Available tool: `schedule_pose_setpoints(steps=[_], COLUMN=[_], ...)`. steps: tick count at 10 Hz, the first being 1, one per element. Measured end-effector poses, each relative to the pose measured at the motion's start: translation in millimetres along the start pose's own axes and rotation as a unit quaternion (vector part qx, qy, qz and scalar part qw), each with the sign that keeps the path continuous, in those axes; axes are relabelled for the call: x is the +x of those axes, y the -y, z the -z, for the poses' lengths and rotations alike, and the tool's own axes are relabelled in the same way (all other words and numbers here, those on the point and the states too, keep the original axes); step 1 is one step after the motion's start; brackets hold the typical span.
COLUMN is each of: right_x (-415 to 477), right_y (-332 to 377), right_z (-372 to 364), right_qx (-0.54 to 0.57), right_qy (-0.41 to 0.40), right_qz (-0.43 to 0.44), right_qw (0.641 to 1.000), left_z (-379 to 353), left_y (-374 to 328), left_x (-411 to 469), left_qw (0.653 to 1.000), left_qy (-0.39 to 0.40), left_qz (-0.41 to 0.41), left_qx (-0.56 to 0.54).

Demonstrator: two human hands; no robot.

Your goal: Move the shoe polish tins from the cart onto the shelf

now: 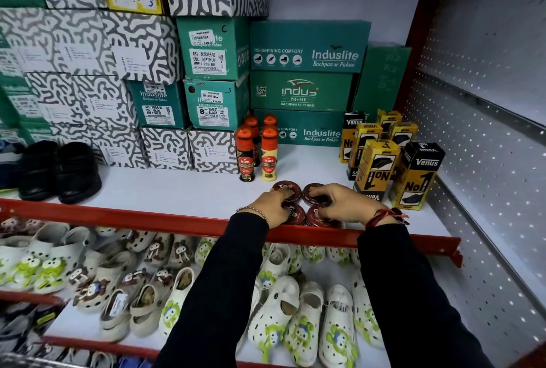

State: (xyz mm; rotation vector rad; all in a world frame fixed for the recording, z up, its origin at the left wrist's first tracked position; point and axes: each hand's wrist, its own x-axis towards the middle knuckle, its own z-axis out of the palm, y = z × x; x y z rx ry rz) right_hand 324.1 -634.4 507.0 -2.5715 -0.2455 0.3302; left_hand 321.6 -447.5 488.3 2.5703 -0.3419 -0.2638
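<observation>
White shelf [177, 190], hands half-covering tins [298, 215]

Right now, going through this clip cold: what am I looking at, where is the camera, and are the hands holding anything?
There is no machine here. A person wears one wide-angle camera on the head, looking forward and down, so the two dark-sleeved arms are their own.

The white shelf with a red front edge carries four round maroon shoe polish tins near the front, in two rows of two. The left hand rests on the left pair and the right hand on the right pair; fingers lie on top, apparently placing or straightening them, not lifting.

Behind stand Kiwi polish bottles, yellow-and-black Venus boxes to the right, stacked shoe boxes at the back, and black shoes on the left. The lower shelf holds white clogs. No cart is visible.
</observation>
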Motion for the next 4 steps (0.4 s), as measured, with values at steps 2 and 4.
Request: schedule_pose_setpoints(steps=[2,4], right_x=[-1.6,-13.6], right_y=[3.7,15.7], right_z=[2.2,20.0], right_qx=[-0.018,0.010], right_qy=[-0.020,-0.167], right_qz=[0.004,0.073], right_qw=[1.000,0.983], left_z=[3.8,25.6], left_y=[-1.3,-9.8], left_x=[-1.0,-1.9], left_qw=[1.000,0.997], left_qy=[0.005,-0.061], left_qz=[-0.012,-0.054], left_qx=[0.023,-0.009])
